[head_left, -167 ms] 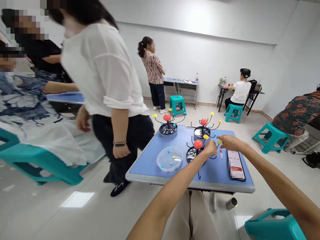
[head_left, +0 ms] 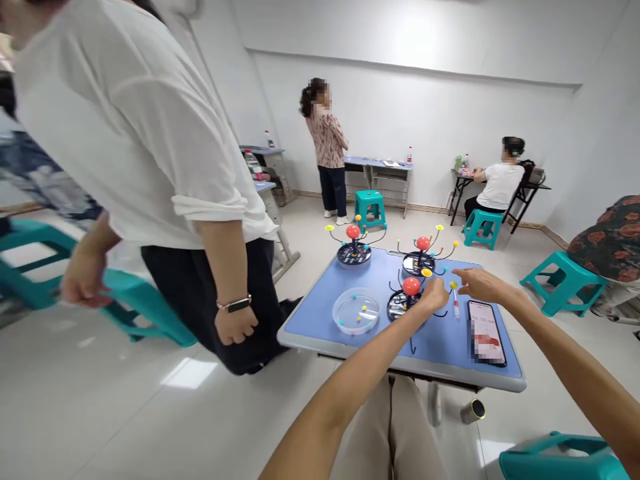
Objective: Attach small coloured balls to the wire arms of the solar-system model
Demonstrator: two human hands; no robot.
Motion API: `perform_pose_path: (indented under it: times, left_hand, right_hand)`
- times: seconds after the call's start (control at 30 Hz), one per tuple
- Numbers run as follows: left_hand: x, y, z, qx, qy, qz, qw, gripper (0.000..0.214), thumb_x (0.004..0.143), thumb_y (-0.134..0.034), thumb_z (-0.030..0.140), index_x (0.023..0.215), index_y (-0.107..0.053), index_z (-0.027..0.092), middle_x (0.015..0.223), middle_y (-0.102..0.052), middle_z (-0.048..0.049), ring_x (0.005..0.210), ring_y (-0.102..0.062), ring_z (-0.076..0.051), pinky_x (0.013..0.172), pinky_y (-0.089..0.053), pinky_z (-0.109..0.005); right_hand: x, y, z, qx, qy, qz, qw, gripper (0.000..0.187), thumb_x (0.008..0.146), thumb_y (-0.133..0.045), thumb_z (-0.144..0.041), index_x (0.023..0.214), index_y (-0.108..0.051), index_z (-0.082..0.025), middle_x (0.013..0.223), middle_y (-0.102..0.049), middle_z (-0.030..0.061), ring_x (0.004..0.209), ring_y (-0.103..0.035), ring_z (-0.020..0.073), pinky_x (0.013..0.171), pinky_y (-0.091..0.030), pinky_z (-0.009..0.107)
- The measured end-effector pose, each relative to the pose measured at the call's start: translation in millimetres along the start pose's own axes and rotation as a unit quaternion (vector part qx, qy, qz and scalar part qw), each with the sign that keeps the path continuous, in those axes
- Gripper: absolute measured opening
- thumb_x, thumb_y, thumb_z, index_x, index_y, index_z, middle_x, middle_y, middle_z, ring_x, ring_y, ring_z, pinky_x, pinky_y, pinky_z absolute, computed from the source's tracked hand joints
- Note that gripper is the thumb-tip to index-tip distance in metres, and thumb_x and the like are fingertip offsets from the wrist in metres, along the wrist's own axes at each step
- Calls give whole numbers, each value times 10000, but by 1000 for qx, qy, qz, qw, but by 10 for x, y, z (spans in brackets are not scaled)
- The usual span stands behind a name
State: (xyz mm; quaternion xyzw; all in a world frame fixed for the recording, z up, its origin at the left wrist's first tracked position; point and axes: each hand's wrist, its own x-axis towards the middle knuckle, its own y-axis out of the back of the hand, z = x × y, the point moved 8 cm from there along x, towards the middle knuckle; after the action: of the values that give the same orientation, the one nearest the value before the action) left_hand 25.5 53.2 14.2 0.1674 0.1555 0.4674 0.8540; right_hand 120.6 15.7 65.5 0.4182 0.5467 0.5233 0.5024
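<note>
The nearest solar system model (head_left: 411,287) has a red ball on a post, a round black base and several curved black arms. My left hand (head_left: 434,297) is closed at its right side, apparently on one of the black arms; the fingertips are partly hidden. A yellow ball (head_left: 453,285) sits between my two hands, close to the right fingertips. My right hand (head_left: 479,284) has its index finger stretched out and its thumb apart, beside that ball. A yellow ringed piece (head_left: 427,273) tops another arm. Small coloured balls lie in the clear round dish (head_left: 357,311) to the left.
Two more models (head_left: 354,252) (head_left: 419,261) stand at the back of the blue table (head_left: 320,313). A phone (head_left: 486,333) and a small red-and-white tube (head_left: 456,307) lie at right. A person in a white top (head_left: 165,133) is close on the left; a teal stool (head_left: 563,457) stands at lower right.
The view has swung left, so the table and models appear farther right. The person in white is nearer in view. My hands keep nearly the same place at the model.
</note>
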Motion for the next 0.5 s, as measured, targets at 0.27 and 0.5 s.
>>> perform_pose_path:
  times: [0.27, 0.5]
  left_hand:
    - [-1043, 825, 285, 56, -241, 181, 952, 267, 901, -498, 154, 1112, -651, 207, 1204, -668, -81, 1033, -652, -186, 942, -500, -323]
    - [-1719, 1959, -895, 41, -103, 427, 898, 239, 871, -503, 261, 917, -720, 172, 957, -739, -85, 856, -678, -207, 802, -540, -344]
  right_hand:
    - [-333, 558, -296, 68, 19, 164, 984, 270, 926, -518, -312, 1110, -660, -174, 965, -705, 99, 730, -638, 199, 649, -433, 296]
    - [-65, 637, -1716, 102, 164, 83, 978, 226, 934, -491, -205, 824, -687, -185, 863, -700, 57, 782, -626, 166, 633, -379, 249]
